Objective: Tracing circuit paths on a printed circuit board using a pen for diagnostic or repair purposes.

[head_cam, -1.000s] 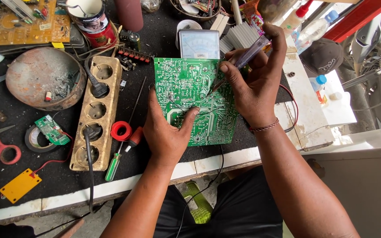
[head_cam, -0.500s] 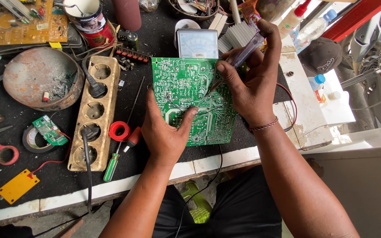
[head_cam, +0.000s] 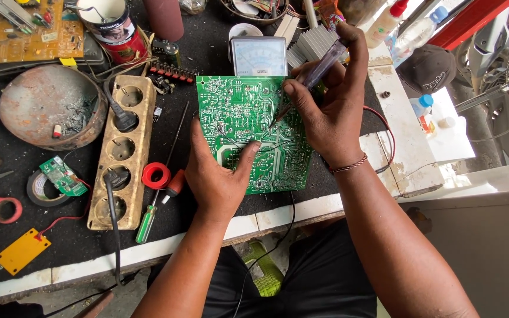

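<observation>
Centrally, a green circuit board (head_cam: 254, 132) lies solder side up on the black workbench (head_cam: 207, 56). The left hand (head_cam: 216, 176) presses on the board's near left part, fingers spread, thumb stretched across the traces; it grips nothing. The right hand (head_cam: 325, 112) rests on the board's right half, fingers closed around a clear-handled soldering iron (head_cam: 312, 76) whose tip touches the board near its upper middle. Just behind the board stands an analog multimeter (head_cam: 259, 56). Left of the board lie a green-handled screwdriver (head_cam: 159, 200) and a roll of red tape (head_cam: 156, 175), then a beige power strip (head_cam: 122, 150) with two black plugs in it. Farther left of the board sits a rusty round pan (head_cam: 48, 106).
</observation>
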